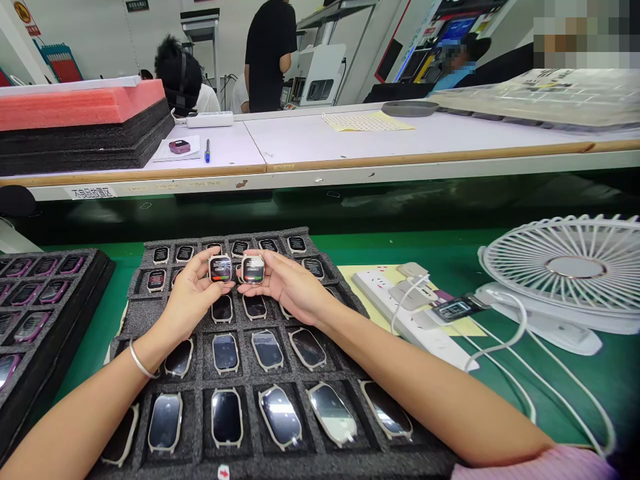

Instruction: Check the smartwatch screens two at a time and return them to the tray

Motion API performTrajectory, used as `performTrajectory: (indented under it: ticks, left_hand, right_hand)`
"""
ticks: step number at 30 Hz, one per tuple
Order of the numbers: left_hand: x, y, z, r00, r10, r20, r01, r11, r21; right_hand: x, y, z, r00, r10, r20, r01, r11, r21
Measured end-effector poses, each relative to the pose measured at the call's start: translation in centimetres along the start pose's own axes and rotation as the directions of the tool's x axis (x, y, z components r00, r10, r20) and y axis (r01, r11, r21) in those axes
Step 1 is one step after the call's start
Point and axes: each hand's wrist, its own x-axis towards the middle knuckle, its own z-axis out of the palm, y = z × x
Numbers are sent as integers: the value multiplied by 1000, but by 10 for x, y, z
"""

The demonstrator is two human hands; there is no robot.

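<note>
My left hand [193, 293] pinches a small square smartwatch body [221, 269] with its screen lit, held above the middle rows of a dark foam tray [133, 280]. My right hand [290, 283] grips a second lit watch body [253, 269] right beside the first, the two almost touching. The tray holds several more watch bodies in its pockets, such as one near the front [227, 417]; those at the front have dark screens. A silver bangle [139, 360] sits on my left wrist.
Another foam tray [75, 287] with pinkish watches lies at left. At right are a white power strip [400, 303] with plugs and cables, a watch on a charger [457, 308], and a white fan [567, 267]. A shelf behind carries foam sheets [85, 123]; people work beyond.
</note>
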Motion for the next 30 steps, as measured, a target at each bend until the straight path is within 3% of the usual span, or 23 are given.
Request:
performTrajectory:
  ticks: [16,30]
  left_hand:
    - [-1,0,0,999,46,-5,-46,999,0]
    - [-1,3,1,997,79,-16,-78,996,44]
  right_hand:
    - [-6,1,0,988,-71,136,82,994,-78]
    - [-6,4,-2,984,-93,150,110,988,-109]
